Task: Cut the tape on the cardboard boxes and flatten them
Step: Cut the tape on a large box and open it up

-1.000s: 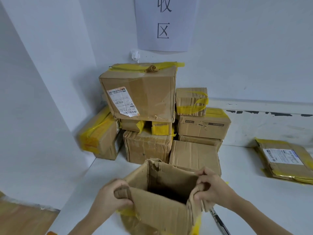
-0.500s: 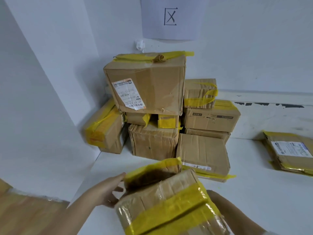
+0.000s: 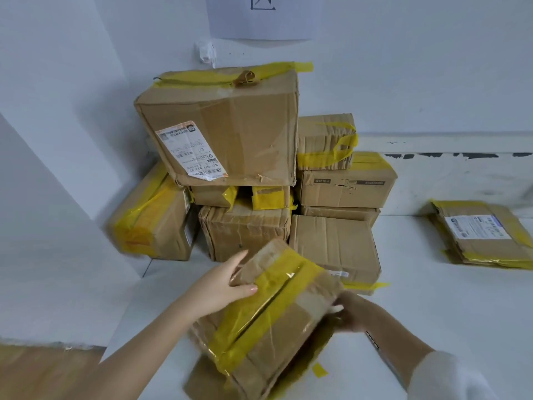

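Observation:
A small cardboard box lies tilted on the white table, its taped face up. Wide yellow tape runs along its centre seam. My left hand holds the box's far left corner, thumb on the near side and fingers stretched round the end. My right hand grips the box's right edge and is partly hidden behind it. A dark slim cutter lies on the table under my right forearm.
Several taped boxes are stacked in the corner behind, the largest on top. Flattened boxes lie at the right. A yellow tape scrap sits by the box. The table edge drops to a wooden floor at the left.
The box stood open end up between both hands. It has been turned over, so its taped face now points up, and my left hand has shifted to its far corner.

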Demonstrator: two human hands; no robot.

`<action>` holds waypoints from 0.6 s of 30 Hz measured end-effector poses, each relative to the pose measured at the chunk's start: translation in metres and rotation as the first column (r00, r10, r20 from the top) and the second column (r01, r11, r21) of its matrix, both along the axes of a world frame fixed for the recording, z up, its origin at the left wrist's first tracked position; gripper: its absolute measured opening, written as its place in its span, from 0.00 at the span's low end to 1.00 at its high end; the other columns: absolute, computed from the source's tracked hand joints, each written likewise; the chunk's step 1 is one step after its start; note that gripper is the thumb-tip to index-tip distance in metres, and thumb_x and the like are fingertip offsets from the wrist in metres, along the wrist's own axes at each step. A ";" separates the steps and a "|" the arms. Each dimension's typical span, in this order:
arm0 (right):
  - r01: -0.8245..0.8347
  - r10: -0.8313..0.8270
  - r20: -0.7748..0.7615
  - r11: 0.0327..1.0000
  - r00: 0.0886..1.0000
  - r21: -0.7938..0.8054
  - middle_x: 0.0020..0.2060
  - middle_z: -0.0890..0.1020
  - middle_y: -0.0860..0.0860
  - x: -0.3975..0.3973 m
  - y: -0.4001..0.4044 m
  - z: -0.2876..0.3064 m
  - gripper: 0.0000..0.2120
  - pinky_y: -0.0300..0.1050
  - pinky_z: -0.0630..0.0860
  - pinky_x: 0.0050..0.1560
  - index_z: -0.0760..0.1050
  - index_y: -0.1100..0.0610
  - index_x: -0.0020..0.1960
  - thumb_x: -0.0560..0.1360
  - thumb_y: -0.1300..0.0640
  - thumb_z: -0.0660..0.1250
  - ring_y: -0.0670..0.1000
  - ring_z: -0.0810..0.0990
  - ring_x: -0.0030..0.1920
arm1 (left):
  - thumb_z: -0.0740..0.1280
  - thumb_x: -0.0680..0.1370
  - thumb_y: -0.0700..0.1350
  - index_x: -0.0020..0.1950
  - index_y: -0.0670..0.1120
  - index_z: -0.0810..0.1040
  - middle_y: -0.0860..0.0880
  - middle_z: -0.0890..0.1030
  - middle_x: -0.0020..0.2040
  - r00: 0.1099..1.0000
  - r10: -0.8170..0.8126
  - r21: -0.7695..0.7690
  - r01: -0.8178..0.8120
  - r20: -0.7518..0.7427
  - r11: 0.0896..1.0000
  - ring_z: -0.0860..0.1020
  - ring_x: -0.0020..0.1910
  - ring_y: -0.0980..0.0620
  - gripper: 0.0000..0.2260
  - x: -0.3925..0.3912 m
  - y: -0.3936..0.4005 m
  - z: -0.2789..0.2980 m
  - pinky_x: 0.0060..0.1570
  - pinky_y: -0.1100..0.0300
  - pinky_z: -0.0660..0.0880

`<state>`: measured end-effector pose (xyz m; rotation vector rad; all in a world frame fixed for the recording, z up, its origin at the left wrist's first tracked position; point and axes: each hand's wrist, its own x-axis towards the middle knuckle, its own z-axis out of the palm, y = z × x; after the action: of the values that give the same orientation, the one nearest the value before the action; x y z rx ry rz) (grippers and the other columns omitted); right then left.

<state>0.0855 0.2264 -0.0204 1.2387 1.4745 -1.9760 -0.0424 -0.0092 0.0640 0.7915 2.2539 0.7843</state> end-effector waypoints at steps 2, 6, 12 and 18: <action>-0.026 0.008 0.066 0.962 0.998 0.272 0.56 0.75 0.60 0.009 0.026 -0.007 0.18 0.47 0.76 0.45 0.67 0.58 0.61 0.80 0.45 0.57 0.56 0.76 0.47 | 0.67 0.75 0.57 0.76 0.52 0.56 0.53 0.66 0.73 0.999 0.039 -0.088 -0.037 0.021 0.995 0.69 0.67 0.56 0.34 0.000 -0.006 -0.008 0.65 0.60 0.67; -0.397 0.290 0.288 0.463 0.913 0.792 0.52 0.81 0.54 0.045 0.046 -0.020 0.15 0.41 0.72 0.47 0.74 0.56 0.58 0.80 0.48 0.58 0.53 0.79 0.51 | 0.64 0.75 0.61 0.77 0.53 0.41 0.47 0.58 0.75 0.990 0.139 -0.147 -0.142 -0.033 0.979 0.66 0.70 0.50 0.41 0.018 -0.008 -0.019 0.58 0.61 0.67; -0.585 0.336 0.499 0.238 0.799 0.775 0.58 0.73 0.51 0.104 0.047 -0.034 0.20 0.43 0.72 0.51 0.67 0.54 0.63 0.78 0.42 0.59 0.51 0.74 0.59 | 0.59 0.77 0.61 0.75 0.53 0.33 0.46 0.51 0.75 0.976 0.203 -0.135 -0.212 -0.075 0.968 0.73 0.61 0.50 0.40 0.061 0.013 -0.019 0.49 0.66 0.66; -0.624 0.352 0.530 0.257 0.772 0.738 0.49 0.71 0.51 0.101 0.035 -0.047 0.10 0.41 0.70 0.46 0.63 0.53 0.42 0.80 0.50 0.56 0.51 0.75 0.57 | 0.62 0.78 0.54 0.75 0.51 0.34 0.47 0.39 0.75 0.896 0.434 0.041 -0.439 0.099 0.898 0.57 0.72 0.50 0.40 0.108 0.036 -0.026 0.66 0.59 0.59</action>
<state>0.1866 0.2619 -0.0671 1.0367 2.4851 -0.4419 0.0654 0.0267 0.0383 0.2622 2.3660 1.0755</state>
